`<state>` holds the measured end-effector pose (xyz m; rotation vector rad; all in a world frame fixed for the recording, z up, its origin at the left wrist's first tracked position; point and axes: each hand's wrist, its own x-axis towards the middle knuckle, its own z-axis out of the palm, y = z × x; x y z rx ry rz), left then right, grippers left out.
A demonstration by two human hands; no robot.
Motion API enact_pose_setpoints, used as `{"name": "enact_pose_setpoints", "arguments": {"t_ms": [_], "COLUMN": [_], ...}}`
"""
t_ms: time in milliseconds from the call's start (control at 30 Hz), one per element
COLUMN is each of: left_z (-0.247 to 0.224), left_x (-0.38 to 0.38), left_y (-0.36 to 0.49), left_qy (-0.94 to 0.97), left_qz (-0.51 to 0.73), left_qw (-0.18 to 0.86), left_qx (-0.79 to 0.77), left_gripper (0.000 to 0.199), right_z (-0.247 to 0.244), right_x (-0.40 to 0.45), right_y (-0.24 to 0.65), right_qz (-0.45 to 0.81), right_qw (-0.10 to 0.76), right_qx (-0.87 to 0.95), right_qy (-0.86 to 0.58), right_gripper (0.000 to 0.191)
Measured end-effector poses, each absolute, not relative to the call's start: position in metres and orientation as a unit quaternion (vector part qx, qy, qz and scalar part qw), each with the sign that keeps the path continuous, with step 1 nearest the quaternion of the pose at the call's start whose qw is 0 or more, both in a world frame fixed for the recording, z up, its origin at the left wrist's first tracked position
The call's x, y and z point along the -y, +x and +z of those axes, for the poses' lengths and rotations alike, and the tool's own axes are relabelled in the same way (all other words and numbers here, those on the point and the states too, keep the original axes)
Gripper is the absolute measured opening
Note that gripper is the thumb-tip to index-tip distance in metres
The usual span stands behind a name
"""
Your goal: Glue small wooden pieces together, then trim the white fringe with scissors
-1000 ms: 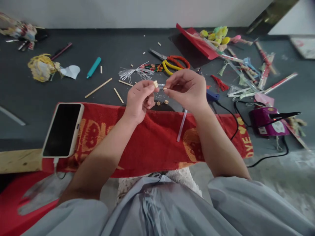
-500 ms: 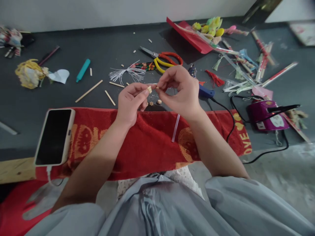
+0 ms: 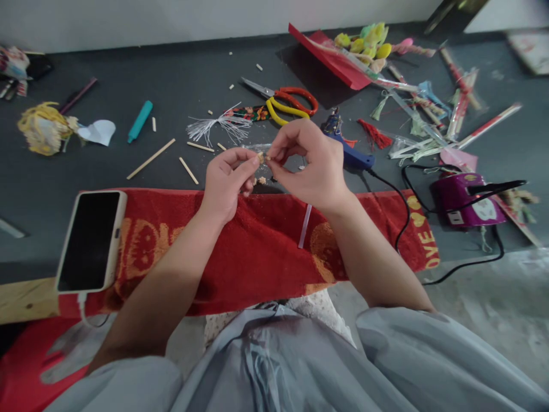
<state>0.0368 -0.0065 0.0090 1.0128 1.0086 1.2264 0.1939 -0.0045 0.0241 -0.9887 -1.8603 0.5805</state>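
My left hand (image 3: 229, 177) is closed in a pinch on a small pale, beige piece (image 3: 260, 157), too small to name its kind. Thumb and fingertips of my right hand (image 3: 311, 163) pinch another tiny brownish piece (image 3: 268, 158), held right up against the first; whether they touch I cannot tell. Just below the fingertips, small flower-like beige pieces (image 3: 261, 181) lie on the dark table (image 3: 171, 74), partly hidden by my hands. A blue glue gun (image 3: 358, 158) lies right of my right hand, and a red towel (image 3: 257, 246) runs under my forearms.
Scissors (image 3: 295, 103) with red and yellow handles lie behind my hands, beside a bundle of white strands (image 3: 221, 126). Thin wooden sticks (image 3: 152, 158), a teal tube (image 3: 140, 121) and a phone (image 3: 91, 240) are to the left. A purple box (image 3: 469, 200) with black cables stands right.
My right hand has moved slightly left, bringing its tiny piece up to the one in my left hand. More of the glue gun shows. The whole view has shifted a little.
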Motion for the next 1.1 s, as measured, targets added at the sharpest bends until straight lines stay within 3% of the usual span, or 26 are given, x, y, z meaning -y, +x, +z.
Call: {"name": "enact_pose_setpoints", "arguments": {"t_ms": [1100], "left_z": [0.014], "left_x": [0.009], "left_y": [0.038], "left_qy": [0.406], "left_qz": [0.503], "left_qw": [0.626], "left_qx": [-0.436], "left_gripper": [0.031], "right_z": [0.013], "right_x": [0.004], "right_y": [0.192], "right_qz": [0.266], "right_qw": [0.489], "right_qx": [0.728], "right_qy": [-0.401], "right_gripper": [0.009]}}
